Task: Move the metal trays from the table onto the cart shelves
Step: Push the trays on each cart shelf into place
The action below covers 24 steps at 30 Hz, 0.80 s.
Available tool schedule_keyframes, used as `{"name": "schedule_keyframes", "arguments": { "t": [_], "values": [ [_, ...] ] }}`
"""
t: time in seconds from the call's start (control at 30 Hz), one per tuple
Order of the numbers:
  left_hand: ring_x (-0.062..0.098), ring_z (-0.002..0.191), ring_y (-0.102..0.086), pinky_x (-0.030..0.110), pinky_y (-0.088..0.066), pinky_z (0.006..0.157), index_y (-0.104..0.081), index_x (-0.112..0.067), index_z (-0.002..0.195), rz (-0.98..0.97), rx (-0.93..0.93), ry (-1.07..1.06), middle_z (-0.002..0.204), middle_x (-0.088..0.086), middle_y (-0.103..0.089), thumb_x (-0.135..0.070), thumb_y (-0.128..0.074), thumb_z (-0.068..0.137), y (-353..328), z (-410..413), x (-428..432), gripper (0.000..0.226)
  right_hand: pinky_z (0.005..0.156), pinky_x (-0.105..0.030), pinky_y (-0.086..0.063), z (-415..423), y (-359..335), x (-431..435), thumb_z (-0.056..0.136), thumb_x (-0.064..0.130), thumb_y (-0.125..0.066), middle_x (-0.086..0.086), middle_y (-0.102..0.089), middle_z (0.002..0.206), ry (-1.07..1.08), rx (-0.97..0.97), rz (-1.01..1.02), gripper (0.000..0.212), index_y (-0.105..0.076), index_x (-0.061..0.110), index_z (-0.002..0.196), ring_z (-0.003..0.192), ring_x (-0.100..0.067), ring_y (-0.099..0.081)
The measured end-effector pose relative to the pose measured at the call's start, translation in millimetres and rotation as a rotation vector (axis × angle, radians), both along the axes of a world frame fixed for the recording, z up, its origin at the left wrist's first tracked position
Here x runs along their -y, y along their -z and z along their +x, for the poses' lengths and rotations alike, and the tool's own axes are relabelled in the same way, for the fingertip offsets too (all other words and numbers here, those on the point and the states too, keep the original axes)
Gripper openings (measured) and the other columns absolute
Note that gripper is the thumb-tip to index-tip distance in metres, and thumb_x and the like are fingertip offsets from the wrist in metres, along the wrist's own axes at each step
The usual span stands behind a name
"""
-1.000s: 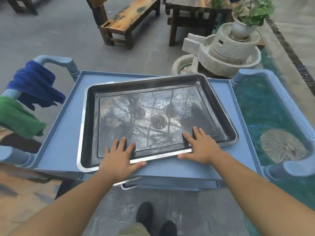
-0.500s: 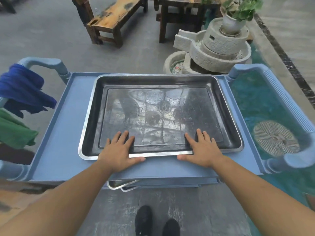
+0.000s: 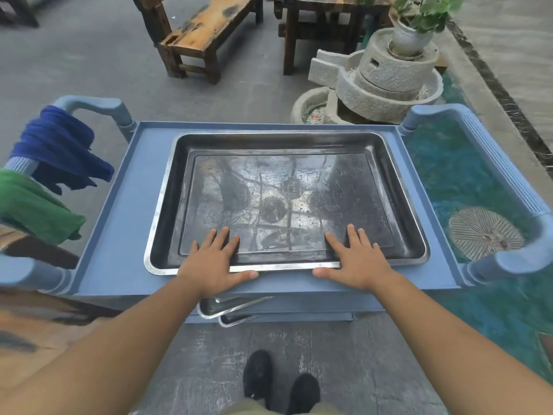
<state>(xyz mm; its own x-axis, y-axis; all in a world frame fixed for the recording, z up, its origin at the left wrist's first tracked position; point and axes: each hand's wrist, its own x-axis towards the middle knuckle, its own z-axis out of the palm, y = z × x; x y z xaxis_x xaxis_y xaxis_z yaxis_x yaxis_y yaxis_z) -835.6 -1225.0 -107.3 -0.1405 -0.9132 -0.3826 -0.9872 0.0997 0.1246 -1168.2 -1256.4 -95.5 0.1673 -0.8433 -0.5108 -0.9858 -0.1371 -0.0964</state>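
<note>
The person is showing two bare forearms with no sleeves reaching into view, and the left hand point(image 3: 214, 265) and right hand point(image 3: 357, 260) are wearing no gloves, rings or watch that can be seen. Below, the feet are wearing black shoes point(image 3: 279, 381) with rounded toes. At the bottom edge a strip of olive-khaki clothing point(image 3: 269, 408) is showing; its type is not clear.

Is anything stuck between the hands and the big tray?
No. The left hand and right hand lie flat on the tray's near edge, fingers inside, thumbs over the rim. The tray already sits on the cart's top shelf, nothing visible blocking.
</note>
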Motion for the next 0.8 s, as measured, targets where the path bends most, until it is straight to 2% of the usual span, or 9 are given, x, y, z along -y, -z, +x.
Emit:
{"name": "schedule_keyframes", "arguments": {
  "t": [0.47,0.8],
  "values": [
    [0.025,0.151,0.006,0.058,-0.011,0.119,-0.004,-0.029,0.156,0.014,0.016,0.045,0.165,0.001,0.005,-0.101,-0.010,0.061,0,5,-51,0.120,0.115,-0.064,-0.013,0,7,-56,0.048,0.106,-0.015,-0.011,0.014,0.162,0.010,-0.002,-0.019,0.120,0.008,0.047,0.150,0.149,-0.035,0.011],
    [0.027,0.151,0.005,0.058,-0.012,0.119,-0.003,-0.028,0.156,-0.020,0.031,0.059,0.165,0.001,0.004,-0.100,-0.008,0.062,1,6,-51,0.119,0.117,-0.060,-0.012,2,4,-59,0.047,0.106,-0.013,-0.011,0.015,0.162,0.012,-0.027,-0.038,0.120,0.010,0.047,0.149,0.149,-0.034,0.012]
  ]
}}
